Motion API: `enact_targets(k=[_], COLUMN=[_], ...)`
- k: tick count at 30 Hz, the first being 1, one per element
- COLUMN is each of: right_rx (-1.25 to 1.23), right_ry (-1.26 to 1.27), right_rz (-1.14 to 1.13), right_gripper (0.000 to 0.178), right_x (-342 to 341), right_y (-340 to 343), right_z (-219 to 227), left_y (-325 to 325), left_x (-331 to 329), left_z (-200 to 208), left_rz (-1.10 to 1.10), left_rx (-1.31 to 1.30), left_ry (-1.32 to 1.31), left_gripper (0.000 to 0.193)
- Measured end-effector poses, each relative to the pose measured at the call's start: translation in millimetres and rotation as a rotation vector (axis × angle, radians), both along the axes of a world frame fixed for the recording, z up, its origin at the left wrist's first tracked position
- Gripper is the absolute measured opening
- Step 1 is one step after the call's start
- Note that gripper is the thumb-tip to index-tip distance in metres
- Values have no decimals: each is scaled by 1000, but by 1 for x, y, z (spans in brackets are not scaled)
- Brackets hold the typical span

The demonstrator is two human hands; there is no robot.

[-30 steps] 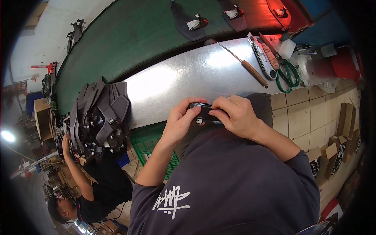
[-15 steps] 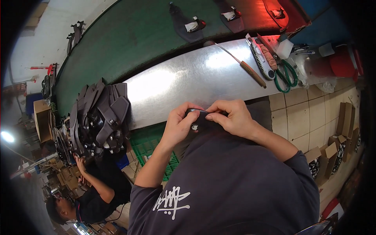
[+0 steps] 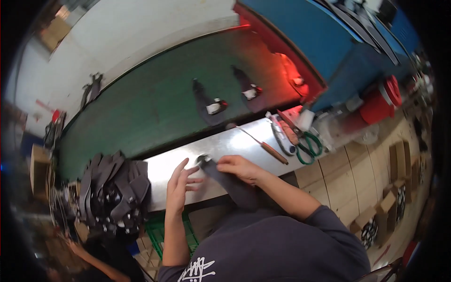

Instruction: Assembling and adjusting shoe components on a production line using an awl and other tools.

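A dark grey, flat, strap-like piece (image 3: 230, 185) with a small shiny fitting at its far tip is held in front of me. My right hand (image 3: 240, 168) pinches its upper edge between thumb and fingers. To the left of the piece, my left hand (image 3: 177, 188) is open with its fingers spread, and it looks apart from the piece. Both hands hover around the near edge of the shiny metal bench (image 3: 162, 171). The piece's lower end is blurred against my dark shirt.
Similar dark pieces lie heaped (image 3: 112, 192) at the left. More rest on a green conveyor belt (image 3: 141, 103) behind a blue housing's red-lit opening. On the bench lie a wooden-handled tool (image 3: 273, 152), a cutter knife (image 3: 283, 138) and green-handled scissors (image 3: 308, 145). A co-worker's arm (image 3: 101, 263) shows lower left.
My left hand has let go of the piece and opened, moving left. My right hand has swung the piece out over the bench edge. The view has turned to the right.
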State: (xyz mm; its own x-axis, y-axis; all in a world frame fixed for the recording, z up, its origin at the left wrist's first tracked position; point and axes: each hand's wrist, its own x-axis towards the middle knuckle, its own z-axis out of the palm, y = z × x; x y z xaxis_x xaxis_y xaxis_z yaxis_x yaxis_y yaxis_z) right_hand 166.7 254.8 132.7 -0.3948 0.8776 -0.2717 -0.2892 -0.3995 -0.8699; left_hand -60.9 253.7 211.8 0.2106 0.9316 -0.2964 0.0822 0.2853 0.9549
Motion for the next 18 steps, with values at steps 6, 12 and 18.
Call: enact_targets(k=[6, 12, 18], right_rx=[-55, -78, -78], right_ry=[205, 334, 268], right_rz=[-31, 2, -16], right_gripper=[38, 38, 36], right_x=[30, 25, 35], right_y=[2, -1, -5], right_z=[-16, -19, -17], left_y=[-8, -53, -133], left_x=[-12, -94, -253], left_z=[-68, 17, 149], left_rz=[18, 341, 1320], left_rx=[142, 680, 1180], left_ry=[186, 785, 1232], left_gripper=[49, 45, 28])
